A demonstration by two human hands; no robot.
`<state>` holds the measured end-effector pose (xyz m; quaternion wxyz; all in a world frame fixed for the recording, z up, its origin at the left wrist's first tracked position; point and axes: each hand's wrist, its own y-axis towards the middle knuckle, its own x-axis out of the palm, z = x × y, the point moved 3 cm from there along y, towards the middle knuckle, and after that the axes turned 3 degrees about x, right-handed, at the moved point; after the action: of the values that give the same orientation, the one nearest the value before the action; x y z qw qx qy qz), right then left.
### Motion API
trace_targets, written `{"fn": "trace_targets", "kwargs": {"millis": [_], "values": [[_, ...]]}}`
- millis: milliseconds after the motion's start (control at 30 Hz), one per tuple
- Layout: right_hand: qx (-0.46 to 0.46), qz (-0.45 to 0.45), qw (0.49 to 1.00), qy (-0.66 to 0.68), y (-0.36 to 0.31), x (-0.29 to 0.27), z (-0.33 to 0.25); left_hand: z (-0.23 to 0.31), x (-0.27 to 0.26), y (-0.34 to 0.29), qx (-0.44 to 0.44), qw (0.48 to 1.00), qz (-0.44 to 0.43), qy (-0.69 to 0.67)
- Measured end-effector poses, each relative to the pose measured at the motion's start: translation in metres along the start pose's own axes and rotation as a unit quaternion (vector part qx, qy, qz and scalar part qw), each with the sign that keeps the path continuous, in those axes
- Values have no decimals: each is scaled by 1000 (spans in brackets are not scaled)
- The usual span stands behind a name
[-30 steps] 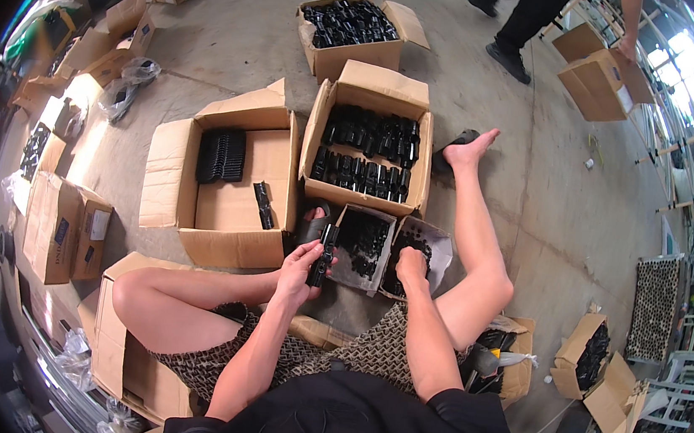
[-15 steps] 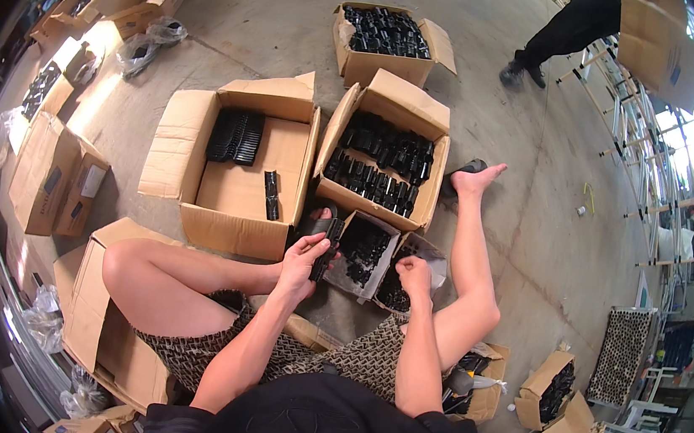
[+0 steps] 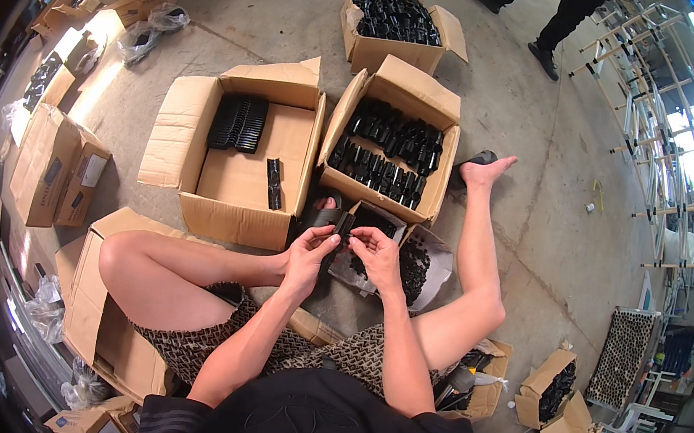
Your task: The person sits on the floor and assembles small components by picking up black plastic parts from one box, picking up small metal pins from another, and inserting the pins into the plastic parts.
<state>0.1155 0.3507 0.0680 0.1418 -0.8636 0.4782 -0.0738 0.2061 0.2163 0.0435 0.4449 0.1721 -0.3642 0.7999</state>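
Observation:
My left hand (image 3: 307,256) is closed round a long black plastic part (image 3: 345,226), held tilted in front of my body. The right hand (image 3: 379,260) meets it from the other side, thumb and fingers pinched against the part. Whatever lies between those fingertips is too small to make out. Just beyond and beneath my hands stand two small open boxes with loose small black pieces. One is the right-hand box (image 3: 439,270); the left one (image 3: 357,283) is partly hidden by my right hand.
A large carton (image 3: 237,220) at left holds a row of black parts (image 3: 238,124) and one single part (image 3: 273,183). Beside it, another carton (image 3: 419,80) is filled with similar parts. A further full carton (image 3: 394,52) stands behind. Another person's legs (image 3: 563,24) are at the far right.
My right hand has left the small box on the right and come over to the black part in my left hand. The other person's legs have shifted at the top of the view.

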Motion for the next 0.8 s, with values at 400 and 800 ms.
{"fn": "trace_targets", "kwargs": {"millis": [400, 800], "values": [[-31, 75, 996, -21, -9, 15, 0, 1, 0, 2, 26, 1000, 11, 13], [-27, 89, 995, -38, -6, 16, 14, 7, 3, 1, 55, 996, 4, 70]]}}
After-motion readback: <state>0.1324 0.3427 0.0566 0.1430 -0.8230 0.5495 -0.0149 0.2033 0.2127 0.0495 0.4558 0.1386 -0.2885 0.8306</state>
